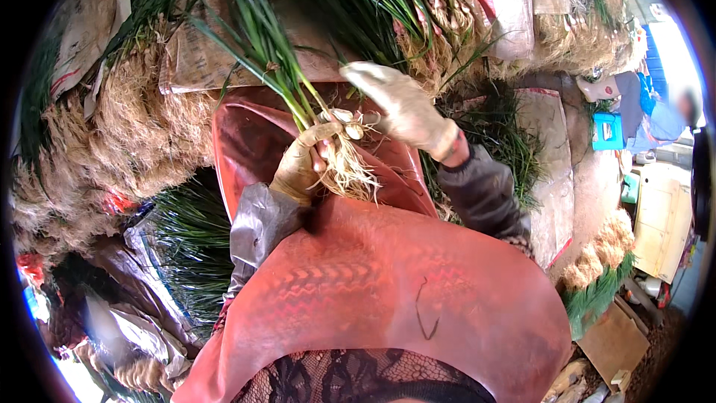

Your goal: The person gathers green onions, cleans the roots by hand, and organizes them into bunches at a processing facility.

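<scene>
The left hand (302, 160) grips 1 bunch of green onions (298, 108) near the far edge of the red apron (418, 276), leaves (262, 45) up-left, roots (350, 172) down-right. The right hand (403, 108), fingers straight, is just right; I cannot tell if it touches.

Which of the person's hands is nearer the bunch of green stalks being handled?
The left hand: it grips the bunch just above its pale roots. The right hand is just to the bunch's right; blur hides whether it touches.
</scene>
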Motion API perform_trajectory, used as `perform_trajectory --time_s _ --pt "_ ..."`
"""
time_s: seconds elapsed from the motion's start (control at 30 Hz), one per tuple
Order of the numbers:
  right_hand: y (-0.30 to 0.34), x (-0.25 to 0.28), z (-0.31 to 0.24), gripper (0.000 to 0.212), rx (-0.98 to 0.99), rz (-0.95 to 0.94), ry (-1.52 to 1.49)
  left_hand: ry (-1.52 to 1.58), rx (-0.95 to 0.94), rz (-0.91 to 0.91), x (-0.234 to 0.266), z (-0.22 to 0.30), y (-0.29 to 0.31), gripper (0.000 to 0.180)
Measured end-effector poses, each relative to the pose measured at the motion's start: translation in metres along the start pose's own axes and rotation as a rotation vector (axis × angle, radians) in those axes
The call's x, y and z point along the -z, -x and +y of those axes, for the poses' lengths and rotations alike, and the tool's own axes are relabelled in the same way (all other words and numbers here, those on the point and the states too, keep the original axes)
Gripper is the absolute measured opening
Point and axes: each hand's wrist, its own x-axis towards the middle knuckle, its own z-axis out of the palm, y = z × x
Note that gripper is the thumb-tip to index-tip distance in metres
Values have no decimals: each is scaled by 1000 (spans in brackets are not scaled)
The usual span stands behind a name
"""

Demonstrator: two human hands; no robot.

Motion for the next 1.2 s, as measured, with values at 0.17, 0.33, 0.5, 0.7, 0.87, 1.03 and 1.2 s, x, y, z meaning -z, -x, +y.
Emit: perform_trajectory --time_s 0.17,0.33,0.5,0.7,0.87,1.03,1.2 --pt "31 -30 16 9 -108 -1 190 -68 35 -15 -4 11 7 24" --pt "163 23 25 33 -401 -1114 211 -28 -104 -38 -19 17 25 18" --pt "91 0 39 37 -286 -54 653 -58 10 2 -13 -4 2 31" --pt "36 -15 76 19 -643 -27 398 -471 -6 100 -19 -8 -24 38" --pt "33 -13 9 32 -289 -234 227 -459 34 298 -12 -28 -48 29" --pt "20 -2 15 38 -643 -39 -575 -417 124 246 1 -27 -47 21" --pt "32 -43 57 30 -860 -85 -999 -384 208 234 -1 -19 -42 19"
